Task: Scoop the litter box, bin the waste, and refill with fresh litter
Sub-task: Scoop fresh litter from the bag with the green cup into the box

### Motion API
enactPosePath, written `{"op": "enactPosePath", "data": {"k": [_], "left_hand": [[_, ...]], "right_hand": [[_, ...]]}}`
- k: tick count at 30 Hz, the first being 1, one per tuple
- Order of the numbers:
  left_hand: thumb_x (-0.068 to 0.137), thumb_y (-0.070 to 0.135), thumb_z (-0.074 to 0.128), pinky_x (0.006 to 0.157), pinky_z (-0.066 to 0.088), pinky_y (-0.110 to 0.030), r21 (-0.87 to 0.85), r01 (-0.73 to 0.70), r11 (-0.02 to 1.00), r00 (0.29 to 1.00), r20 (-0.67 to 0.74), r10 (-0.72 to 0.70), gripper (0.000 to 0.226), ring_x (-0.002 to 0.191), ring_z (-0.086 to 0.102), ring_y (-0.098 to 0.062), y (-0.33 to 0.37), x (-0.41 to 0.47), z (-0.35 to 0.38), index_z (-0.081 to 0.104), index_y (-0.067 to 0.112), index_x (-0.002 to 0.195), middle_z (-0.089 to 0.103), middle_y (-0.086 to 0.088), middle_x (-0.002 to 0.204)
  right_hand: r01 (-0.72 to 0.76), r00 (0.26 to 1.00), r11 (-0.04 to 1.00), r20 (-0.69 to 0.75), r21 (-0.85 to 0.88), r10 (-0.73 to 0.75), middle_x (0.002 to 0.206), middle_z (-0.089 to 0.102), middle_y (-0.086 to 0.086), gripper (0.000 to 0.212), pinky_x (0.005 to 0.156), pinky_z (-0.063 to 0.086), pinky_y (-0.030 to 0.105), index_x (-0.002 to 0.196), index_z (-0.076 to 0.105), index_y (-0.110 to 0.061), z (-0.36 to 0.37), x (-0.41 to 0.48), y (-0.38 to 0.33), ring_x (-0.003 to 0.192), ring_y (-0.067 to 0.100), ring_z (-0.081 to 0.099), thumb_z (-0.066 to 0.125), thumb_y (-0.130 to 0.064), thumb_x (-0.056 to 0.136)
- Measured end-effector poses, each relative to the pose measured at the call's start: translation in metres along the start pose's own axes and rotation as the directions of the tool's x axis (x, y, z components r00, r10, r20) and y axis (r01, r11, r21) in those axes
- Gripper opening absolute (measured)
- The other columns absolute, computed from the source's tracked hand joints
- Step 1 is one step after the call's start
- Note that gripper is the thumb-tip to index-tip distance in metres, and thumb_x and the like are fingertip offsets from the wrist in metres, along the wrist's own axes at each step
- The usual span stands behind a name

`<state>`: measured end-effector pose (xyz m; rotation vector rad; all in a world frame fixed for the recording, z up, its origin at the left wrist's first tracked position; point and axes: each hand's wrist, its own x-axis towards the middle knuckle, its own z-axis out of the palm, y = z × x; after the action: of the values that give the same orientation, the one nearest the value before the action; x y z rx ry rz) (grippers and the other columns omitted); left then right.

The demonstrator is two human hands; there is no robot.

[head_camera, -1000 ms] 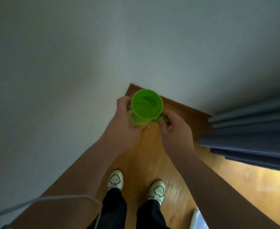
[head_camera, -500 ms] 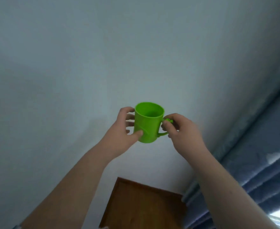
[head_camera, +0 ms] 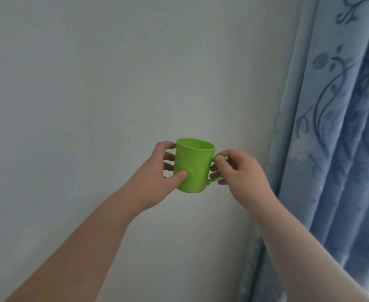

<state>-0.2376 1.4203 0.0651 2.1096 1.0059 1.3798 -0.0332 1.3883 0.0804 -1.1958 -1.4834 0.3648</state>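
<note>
A bright green plastic cup (head_camera: 195,162) with a side handle is held upright in front of a pale wall, at chest height. My left hand (head_camera: 157,179) wraps the cup's body, thumb on the front and fingers behind. My right hand (head_camera: 240,173) pinches the handle on the cup's right side. I cannot see inside the cup from this angle. No litter box, scoop or bin is in view.
A plain pale wall (head_camera: 92,105) fills most of the view. A blue curtain (head_camera: 340,149) with a floral pattern hangs along the right side, close to my right forearm. The floor is out of view.
The view has tilted up from the wooden floor and my shoes to the wall. The cup, seen from above before, now shows from the side; both hands keep their hold.
</note>
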Motion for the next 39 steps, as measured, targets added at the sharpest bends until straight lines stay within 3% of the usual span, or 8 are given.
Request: {"op": "enactPosePath", "data": {"k": [8, 12, 17, 21, 27, 29, 35, 39], "left_hand": [[0.089, 0.029, 0.068, 0.075, 0.055, -0.02, -0.083, -0.054, 0.995, 0.997, 0.05, 0.058, 0.056, 0.098, 0.06, 0.008, 0.009, 0.041, 0.034, 0.033, 0.036, 0.132, 0.055, 0.018, 0.117], [0.089, 0.031, 0.069, 0.079, 0.056, -0.024, -0.171, -0.109, 0.979, 0.984, 0.125, 0.131, 0.056, 0.099, 0.061, 0.005, 0.008, 0.07, 0.046, 0.034, 0.039, 0.132, 0.056, 0.019, 0.117], [0.088, 0.027, 0.07, 0.075, 0.056, -0.021, -0.325, -0.169, 0.93, 0.94, 0.23, 0.251, 0.055, 0.097, 0.063, 0.002, 0.008, 0.105, 0.067, 0.036, 0.036, 0.132, 0.058, 0.016, 0.116], [0.087, 0.02, 0.071, 0.078, 0.057, -0.027, -0.479, -0.181, 0.859, 0.883, 0.305, 0.356, 0.054, 0.096, 0.064, -0.003, 0.012, 0.117, 0.096, 0.04, 0.035, 0.129, 0.06, 0.012, 0.114], [0.086, 0.017, 0.073, 0.084, 0.054, -0.021, -0.686, -0.144, 0.713, 0.708, 0.432, 0.559, 0.055, 0.104, 0.062, 0.0, 0.041, 0.085, 0.166, 0.041, 0.047, 0.12, 0.061, 0.012, 0.117], [0.086, 0.023, 0.073, 0.083, 0.054, -0.025, -0.744, -0.095, 0.662, 0.626, 0.473, 0.621, 0.056, 0.107, 0.061, -0.002, 0.066, 0.06, 0.189, 0.04, 0.051, 0.122, 0.06, 0.014, 0.118], [0.083, 0.023, 0.076, 0.075, 0.058, -0.026, -0.859, 0.093, 0.503, 0.413, 0.493, 0.765, 0.061, 0.105, 0.062, -0.007, 0.161, -0.048, 0.235, 0.041, 0.037, 0.131, 0.059, 0.011, 0.12], [0.084, 0.015, 0.075, 0.076, 0.058, -0.024, -0.898, 0.153, 0.412, 0.325, 0.44, 0.837, 0.059, 0.098, 0.062, 0.0, 0.215, -0.126, 0.237, 0.042, 0.037, 0.128, 0.059, 0.01, 0.115]], "right_hand": [[0.007, 0.991, 0.996, -0.13, -0.094, -0.019, 0.076, 0.072, 0.006, 0.014, 0.069, 0.061, 0.044, 0.086, 0.066, -0.013, -0.035, 0.02, -0.001, 0.064, 0.01, 0.072, 0.058, -0.016, 0.098], [-0.006, 0.973, 0.985, -0.229, -0.17, -0.033, 0.075, 0.072, 0.003, 0.014, 0.067, 0.06, 0.046, 0.085, 0.065, -0.016, -0.048, 0.028, -0.003, 0.064, 0.01, 0.071, 0.059, -0.019, 0.097], [-0.078, 0.926, 0.958, -0.375, -0.276, -0.033, 0.073, 0.072, 0.002, 0.015, 0.071, 0.059, 0.052, 0.082, 0.065, -0.019, -0.063, 0.029, -0.008, 0.069, 0.017, 0.071, 0.06, -0.023, 0.096], [-0.182, 0.865, 0.928, -0.502, -0.325, -0.006, 0.075, 0.072, 0.001, 0.014, 0.074, 0.058, 0.052, 0.083, 0.065, -0.02, -0.076, 0.007, -0.012, 0.075, 0.021, 0.071, 0.059, -0.025, 0.095], [-0.395, 0.684, 0.864, -0.728, -0.311, 0.051, 0.076, 0.072, 0.002, 0.014, 0.06, 0.061, 0.038, 0.084, 0.066, -0.019, -0.098, -0.082, -0.028, 0.073, 0.019, 0.073, 0.059, -0.018, 0.096], [-0.462, 0.596, 0.837, -0.801, -0.292, 0.05, 0.077, 0.072, 0.003, 0.013, 0.06, 0.06, 0.039, 0.085, 0.066, -0.017, -0.11, -0.122, -0.041, 0.07, 0.018, 0.073, 0.059, -0.016, 0.096], [-0.63, 0.363, 0.715, -0.929, -0.304, -0.076, 0.08, 0.072, 0.002, 0.01, 0.064, 0.062, 0.042, 0.089, 0.066, -0.026, -0.139, -0.252, -0.103, 0.072, 0.022, 0.073, 0.06, -0.021, 0.096], [-0.658, 0.228, 0.712, -0.966, -0.245, -0.122, 0.078, 0.07, 0.001, 0.01, 0.07, 0.063, 0.048, 0.091, 0.065, -0.019, -0.145, -0.336, -0.142, 0.074, 0.025, 0.073, 0.06, -0.016, 0.098]]}}
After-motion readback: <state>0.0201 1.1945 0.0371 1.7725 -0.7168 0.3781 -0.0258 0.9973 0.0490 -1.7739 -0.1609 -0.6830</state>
